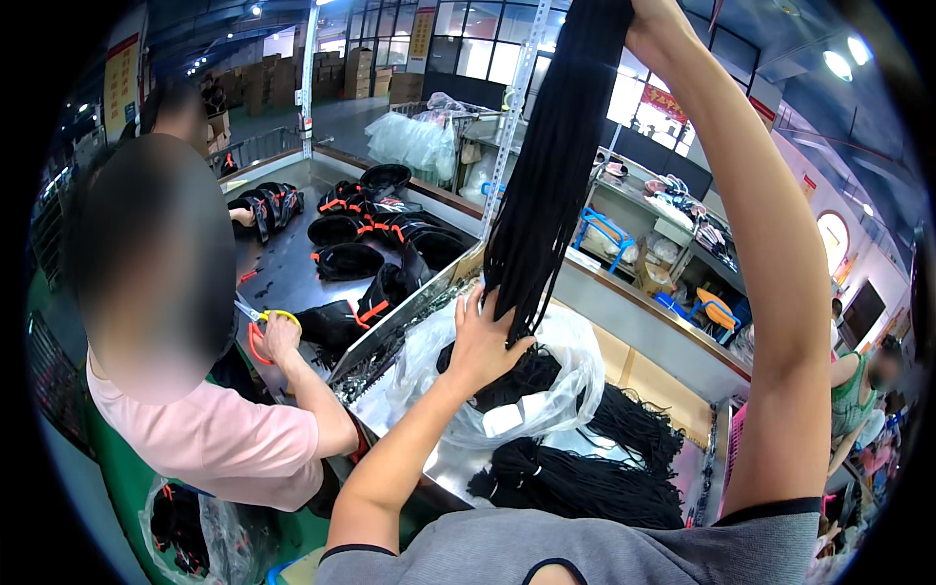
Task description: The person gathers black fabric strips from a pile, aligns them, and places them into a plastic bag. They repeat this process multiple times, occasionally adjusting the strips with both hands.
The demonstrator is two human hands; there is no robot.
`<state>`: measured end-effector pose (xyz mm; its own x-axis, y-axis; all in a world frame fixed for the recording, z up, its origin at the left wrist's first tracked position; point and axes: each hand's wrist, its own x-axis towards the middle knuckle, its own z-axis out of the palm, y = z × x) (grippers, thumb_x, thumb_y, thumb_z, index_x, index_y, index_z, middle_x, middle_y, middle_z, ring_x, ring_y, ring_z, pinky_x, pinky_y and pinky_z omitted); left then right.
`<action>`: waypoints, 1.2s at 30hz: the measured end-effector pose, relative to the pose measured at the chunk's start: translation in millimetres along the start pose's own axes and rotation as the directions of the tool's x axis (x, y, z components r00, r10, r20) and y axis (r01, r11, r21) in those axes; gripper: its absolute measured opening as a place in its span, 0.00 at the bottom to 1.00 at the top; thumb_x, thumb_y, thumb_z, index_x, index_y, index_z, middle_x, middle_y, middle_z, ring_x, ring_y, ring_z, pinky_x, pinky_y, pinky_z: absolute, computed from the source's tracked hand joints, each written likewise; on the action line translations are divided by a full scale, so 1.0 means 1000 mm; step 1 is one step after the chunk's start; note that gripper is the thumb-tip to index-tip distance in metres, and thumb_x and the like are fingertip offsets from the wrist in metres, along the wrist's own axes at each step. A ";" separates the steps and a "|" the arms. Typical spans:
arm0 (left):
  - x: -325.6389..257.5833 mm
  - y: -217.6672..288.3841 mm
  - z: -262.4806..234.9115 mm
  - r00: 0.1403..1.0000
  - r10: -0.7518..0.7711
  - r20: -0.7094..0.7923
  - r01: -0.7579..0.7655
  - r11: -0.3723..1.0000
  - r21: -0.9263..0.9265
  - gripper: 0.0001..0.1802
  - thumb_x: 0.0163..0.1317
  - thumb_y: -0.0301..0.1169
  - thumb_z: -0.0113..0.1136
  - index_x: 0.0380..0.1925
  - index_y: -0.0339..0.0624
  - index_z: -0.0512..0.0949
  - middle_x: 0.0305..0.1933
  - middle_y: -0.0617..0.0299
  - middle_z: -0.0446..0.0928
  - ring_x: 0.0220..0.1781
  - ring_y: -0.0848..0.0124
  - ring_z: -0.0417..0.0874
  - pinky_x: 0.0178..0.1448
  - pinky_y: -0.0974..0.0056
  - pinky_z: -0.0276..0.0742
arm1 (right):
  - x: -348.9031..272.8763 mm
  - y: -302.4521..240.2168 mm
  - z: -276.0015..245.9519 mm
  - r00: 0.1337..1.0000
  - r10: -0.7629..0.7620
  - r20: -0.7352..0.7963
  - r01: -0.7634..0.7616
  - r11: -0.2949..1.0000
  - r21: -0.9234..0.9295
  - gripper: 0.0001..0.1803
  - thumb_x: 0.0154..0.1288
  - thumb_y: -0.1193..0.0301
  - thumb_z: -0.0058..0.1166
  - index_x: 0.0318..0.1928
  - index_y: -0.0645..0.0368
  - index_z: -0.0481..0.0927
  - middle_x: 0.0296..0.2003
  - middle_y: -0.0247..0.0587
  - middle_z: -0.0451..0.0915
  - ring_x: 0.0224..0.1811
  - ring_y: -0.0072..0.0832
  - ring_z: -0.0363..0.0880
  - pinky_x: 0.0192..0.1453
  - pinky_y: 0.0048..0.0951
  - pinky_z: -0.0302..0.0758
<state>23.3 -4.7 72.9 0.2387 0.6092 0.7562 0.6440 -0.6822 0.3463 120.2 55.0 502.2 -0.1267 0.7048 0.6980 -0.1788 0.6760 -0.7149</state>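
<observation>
High at the upper edge, my right hand [658,27] is closed round the top of a long bundle of black laces [556,146]; part of that hand is cut off by the frame. The bundle hangs down nearly straight, its strands loosening toward the bottom. My left hand [485,343] is at the lower strands, fingers spread and thumb out, touching them without a closed grip. Just beneath is a clear plastic bag [570,366], its mouth wide, with more black laces [522,378] inside. Other tied bundles of black laces [585,483] lie beside the bag on the metal tabletop.
At left a co-worker in a pink shirt [224,439] holds scissors with yellow and red handles [258,336]. Black shoe-like pieces with orange tabs [351,258] cover the adjoining metal table. A low partition [390,317] and upright perforated posts [517,97] stand between work areas.
</observation>
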 end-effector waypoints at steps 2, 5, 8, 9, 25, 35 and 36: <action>-0.022 -0.018 0.011 0.997 -0.082 0.005 0.081 0.995 0.049 0.29 0.57 0.50 0.67 0.57 0.48 0.81 0.73 0.44 0.63 0.76 0.38 0.54 0.76 0.31 0.46 | 0.015 0.011 0.010 0.997 0.023 0.072 -0.025 0.999 0.034 0.08 0.70 0.67 0.59 0.38 0.58 0.80 0.30 0.37 0.80 0.31 0.30 0.80 0.36 0.33 0.79; -0.029 -0.016 0.057 0.985 -0.118 0.126 0.120 0.993 -0.008 0.30 0.57 0.50 0.67 0.58 0.51 0.81 0.72 0.47 0.66 0.77 0.40 0.53 0.77 0.31 0.43 | 0.027 -0.004 -0.031 0.998 -0.064 0.024 0.065 0.997 -0.044 0.07 0.71 0.67 0.58 0.37 0.58 0.80 0.29 0.37 0.79 0.30 0.31 0.79 0.36 0.33 0.79; -0.072 -0.056 0.068 0.938 -0.268 0.220 0.286 0.956 -0.057 0.26 0.60 0.46 0.66 0.56 0.48 0.81 0.68 0.51 0.71 0.75 0.44 0.60 0.75 0.37 0.52 | 0.031 -0.021 0.011 0.982 -0.075 -0.171 0.071 0.997 -0.028 0.09 0.70 0.67 0.59 0.38 0.61 0.80 0.30 0.40 0.79 0.31 0.34 0.80 0.34 0.39 0.80; -0.087 -0.068 0.070 0.921 -0.313 0.234 0.341 0.936 -0.092 0.24 0.61 0.44 0.67 0.55 0.47 0.81 0.67 0.52 0.73 0.73 0.46 0.64 0.74 0.40 0.57 | 0.021 -0.031 0.032 0.959 -0.064 -0.275 0.060 0.998 -0.024 0.10 0.69 0.67 0.60 0.38 0.62 0.80 0.30 0.40 0.79 0.31 0.35 0.80 0.34 0.39 0.81; 0.123 0.031 -0.186 0.817 0.172 -0.550 -0.178 0.983 0.042 0.37 0.55 0.45 0.74 0.64 0.53 0.71 0.72 0.46 0.59 0.77 0.36 0.52 0.74 0.26 0.46 | 0.027 -0.018 0.046 0.989 -0.119 0.087 0.147 0.843 -0.517 0.29 0.58 0.55 0.69 0.56 0.56 0.82 0.53 0.47 0.82 0.57 0.33 0.79 0.63 0.42 0.71; -0.020 -0.031 0.021 0.998 -0.062 0.008 0.062 0.997 -0.051 0.27 0.54 0.48 0.69 0.51 0.46 0.82 0.58 0.46 0.72 0.65 0.46 0.67 0.68 0.35 0.56 | 0.037 -0.041 -0.009 0.980 0.056 -0.189 -0.128 0.909 -0.397 0.25 0.53 0.53 0.73 0.49 0.50 0.84 0.53 0.33 0.81 0.61 0.26 0.71 0.62 0.38 0.63; -0.045 -0.048 0.026 0.991 -0.121 0.051 0.122 0.992 -0.025 0.25 0.54 0.47 0.69 0.50 0.46 0.82 0.57 0.47 0.73 0.63 0.47 0.68 0.67 0.36 0.58 | 0.032 -0.035 0.008 0.986 0.059 -0.153 -0.115 0.917 -0.382 0.27 0.52 0.53 0.74 0.50 0.51 0.84 0.54 0.34 0.80 0.62 0.27 0.71 0.63 0.38 0.63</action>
<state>1.0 10.9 7.6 0.1957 0.7071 0.6794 0.6499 -0.6124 0.4501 114.7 52.1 549.8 0.0142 0.7683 0.6399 0.2227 0.6214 -0.7511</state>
